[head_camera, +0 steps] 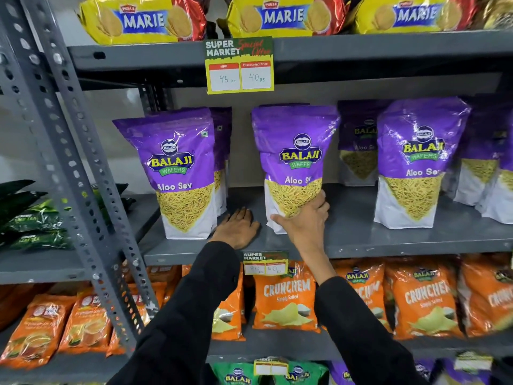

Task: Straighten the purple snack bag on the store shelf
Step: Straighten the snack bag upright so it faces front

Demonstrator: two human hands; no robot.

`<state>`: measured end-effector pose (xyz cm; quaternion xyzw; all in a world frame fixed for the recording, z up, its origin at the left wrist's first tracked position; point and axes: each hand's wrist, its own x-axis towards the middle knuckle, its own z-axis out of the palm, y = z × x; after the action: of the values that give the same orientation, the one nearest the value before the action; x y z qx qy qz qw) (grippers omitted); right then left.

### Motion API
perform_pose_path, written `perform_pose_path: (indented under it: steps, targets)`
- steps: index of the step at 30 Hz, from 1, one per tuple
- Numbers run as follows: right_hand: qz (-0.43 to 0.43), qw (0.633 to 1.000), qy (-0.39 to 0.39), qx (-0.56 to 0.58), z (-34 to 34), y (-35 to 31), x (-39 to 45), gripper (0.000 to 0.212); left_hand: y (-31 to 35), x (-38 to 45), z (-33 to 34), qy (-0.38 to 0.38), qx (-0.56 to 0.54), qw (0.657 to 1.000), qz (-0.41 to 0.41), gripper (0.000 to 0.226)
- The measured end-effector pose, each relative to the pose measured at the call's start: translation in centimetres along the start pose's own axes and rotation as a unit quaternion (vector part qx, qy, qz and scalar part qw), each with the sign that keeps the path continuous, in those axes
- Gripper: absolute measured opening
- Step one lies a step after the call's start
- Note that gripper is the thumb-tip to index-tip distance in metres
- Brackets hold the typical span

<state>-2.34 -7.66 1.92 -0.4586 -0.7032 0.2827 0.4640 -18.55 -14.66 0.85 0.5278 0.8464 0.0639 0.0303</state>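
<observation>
The purple Balaji Aloo Sev bag (291,151) stands in the middle of the grey shelf (388,240), turned slightly to the right and leaning a little. My right hand (302,218) grips its lower right corner, thumb across the front and fingers round the side. My left hand (236,227) lies flat on the shelf board, palm down, between this bag and the purple bag on the left (177,173), touching neither.
More purple Aloo Sev bags stand to the right (416,162) and behind. A price tag (240,66) hangs from the shelf above, under yellow Marie packs (144,19). Orange Crunchem bags (286,301) fill the shelf below. A perforated metal upright (69,151) stands left.
</observation>
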Motion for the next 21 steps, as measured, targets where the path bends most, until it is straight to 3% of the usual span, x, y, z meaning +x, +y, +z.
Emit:
perform_pose_path:
  steps: [21]
  targets:
    - [-0.013,0.999,0.026,-0.031,-2.2,-0.1,-3.7,0.14,-0.2,-0.2,-0.3,0.003,0.039,0.999,0.017,0.066]
